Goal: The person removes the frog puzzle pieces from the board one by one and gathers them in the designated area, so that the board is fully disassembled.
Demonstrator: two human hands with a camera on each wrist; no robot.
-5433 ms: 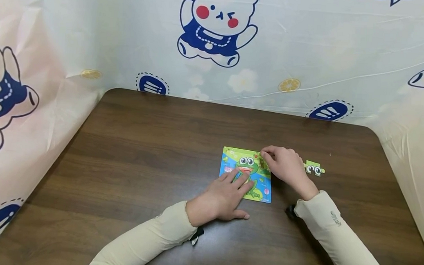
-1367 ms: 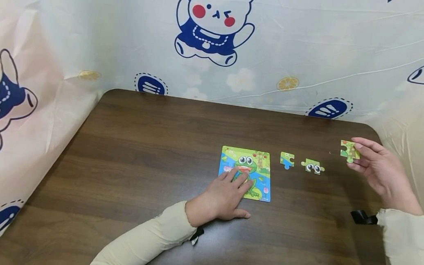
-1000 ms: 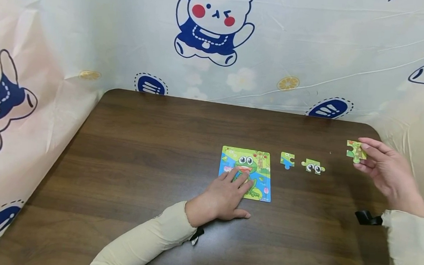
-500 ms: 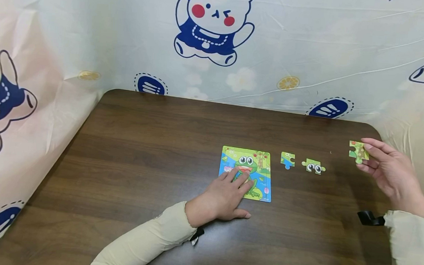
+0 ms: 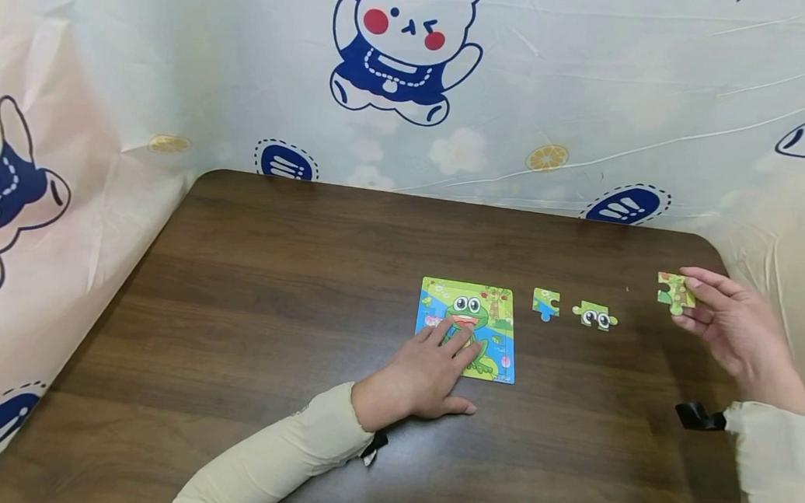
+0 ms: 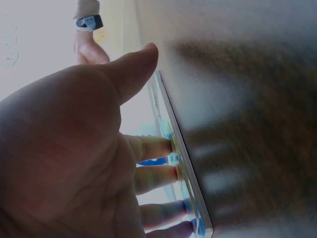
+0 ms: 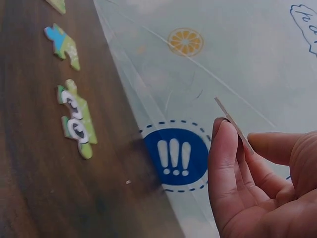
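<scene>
My left hand [image 5: 420,371] lies with spread fingers on the lower left part of a square frog puzzle board [image 5: 498,328], covering some of its picture. From the left wrist view, the fingertips touch the board's edge [image 6: 185,163] while the thumb stays off it. Over the table's right side, my right hand [image 5: 747,330] pinches a green puzzle piece [image 5: 676,294] with a tree print. The right wrist view shows that piece [image 7: 233,124] edge-on between thumb and fingers. A blue-green piece [image 5: 544,302] and a piece with frog eyes [image 5: 595,316] lie between board and right hand.
Dark wooden table [image 5: 287,290] with rounded far corners. A pale cloth with printed bears [image 5: 406,49] hangs behind it and at both sides. Each wrist wears a black strap, the right one [image 5: 699,416] in plain sight.
From the board's upper right corner, my right hand has gone to the right with the tree piece, uncovering the blue-green piece. Lately it dips slightly left and down. My left hand stays put.
</scene>
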